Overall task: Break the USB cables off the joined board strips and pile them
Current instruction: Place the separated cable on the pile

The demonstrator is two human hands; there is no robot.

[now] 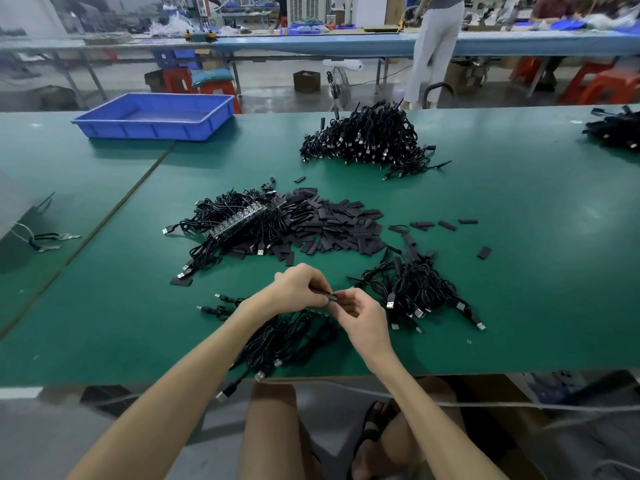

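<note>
Both hands, left hand (300,285) and right hand (360,308), pinch board strip (323,293); the snap probably tugs hanging cables (287,336) off table (519,271).

Single head view: wide-angle, facing forward-down across green table (519,237); near edge close below, workshop beyond.

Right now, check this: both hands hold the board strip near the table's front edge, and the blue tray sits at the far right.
One slip: the blue tray sits at the far left of the table, not the far right, as the head view shows. The rest stands: left hand and right hand both hold the board strip near the front edge.
</note>
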